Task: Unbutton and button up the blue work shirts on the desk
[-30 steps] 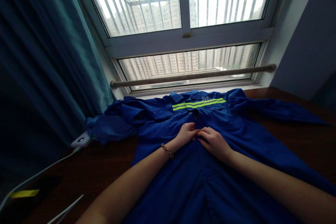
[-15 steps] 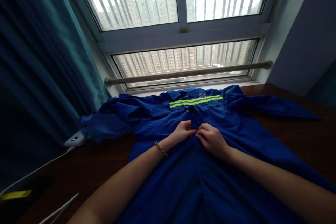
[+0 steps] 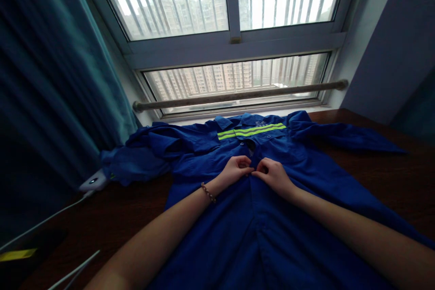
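Blue work coveralls (image 3: 210, 217) lie spread on a dark wooden surface, collar toward the window. A yellow-green reflective band (image 3: 251, 131) crosses the chest, and a button (image 3: 242, 144) shows below it on the front opening. My left hand (image 3: 235, 168), with a bracelet (image 3: 208, 192) on the wrist, pinches the front edge of the coveralls. Opposite it, my right hand (image 3: 273, 176) pinches the same placket, thumb and index finger together. The fingertips of both hands nearly meet, and they hide what lies between them.
Behind the coveralls a rail (image 3: 238, 96) runs across the barred window (image 3: 234, 77). A teal curtain (image 3: 61, 77) hangs at the left. Beside the left sleeve sits a white device (image 3: 93, 181) with a cable. A yellow strip (image 3: 17, 254) lies at the lower left.
Both hands stay at the front opening, fingers slightly more arched, and the gap above them shows a little wider. The whole view has shifted slightly.
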The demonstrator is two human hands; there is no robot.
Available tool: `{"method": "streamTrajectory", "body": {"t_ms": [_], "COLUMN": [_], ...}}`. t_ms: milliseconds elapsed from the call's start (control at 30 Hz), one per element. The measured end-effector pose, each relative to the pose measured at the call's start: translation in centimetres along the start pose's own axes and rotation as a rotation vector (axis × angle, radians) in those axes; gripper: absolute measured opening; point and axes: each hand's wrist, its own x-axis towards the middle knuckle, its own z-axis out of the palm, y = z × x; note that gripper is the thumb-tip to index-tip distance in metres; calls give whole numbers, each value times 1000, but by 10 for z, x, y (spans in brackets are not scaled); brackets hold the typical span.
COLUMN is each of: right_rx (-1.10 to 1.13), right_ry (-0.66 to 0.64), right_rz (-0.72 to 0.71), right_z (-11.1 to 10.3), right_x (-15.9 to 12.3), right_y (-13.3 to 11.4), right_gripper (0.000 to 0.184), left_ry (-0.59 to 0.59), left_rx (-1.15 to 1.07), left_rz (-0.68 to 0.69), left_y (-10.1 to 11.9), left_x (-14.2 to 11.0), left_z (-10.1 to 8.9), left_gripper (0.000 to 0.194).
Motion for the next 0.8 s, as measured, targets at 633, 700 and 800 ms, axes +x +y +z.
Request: {"method": "streamTrajectory", "body": {"t_ms": [633, 700, 800], "right_rx": [-140, -139, -73], "right_ry": [-15, -28, -17], "right_rz": [-34, -52, -49], "right_z": [1, 1, 0], "right_x": [-4, -4, -2], "right_y": [1, 0, 1], "right_gripper": [19, 17, 17], "left_ry": [-3, -15, -13], "left_rx": [-32, -31, -45], "left_rz": [25, 25, 26], "left_y": [9, 9, 11], "left_x": [-3, -3, -3], "left_z": [5, 5, 4], "left_gripper": [29, 29, 29]}}
